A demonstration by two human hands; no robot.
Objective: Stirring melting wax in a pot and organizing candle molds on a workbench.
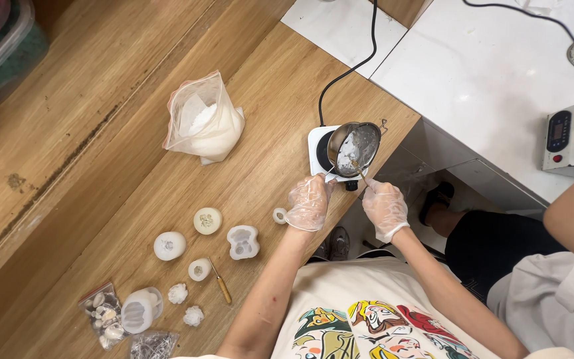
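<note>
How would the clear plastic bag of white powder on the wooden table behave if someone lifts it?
The plastic bag would probably sag, since its film looks thin and crumpled. Its open top suggests the powder could spill if tipped. The bulging lower part hints at some weight.

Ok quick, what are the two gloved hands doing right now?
Left hand: closed on the handle of the small metal pot, tilting it over the hot plate.
Right hand: closed on a thin stick reaching into the pot.

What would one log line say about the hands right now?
left hand: holds pot handle | right hand: stirs with thin stick | small metal pot: tilted on hotplate, white stuff inside
</note>
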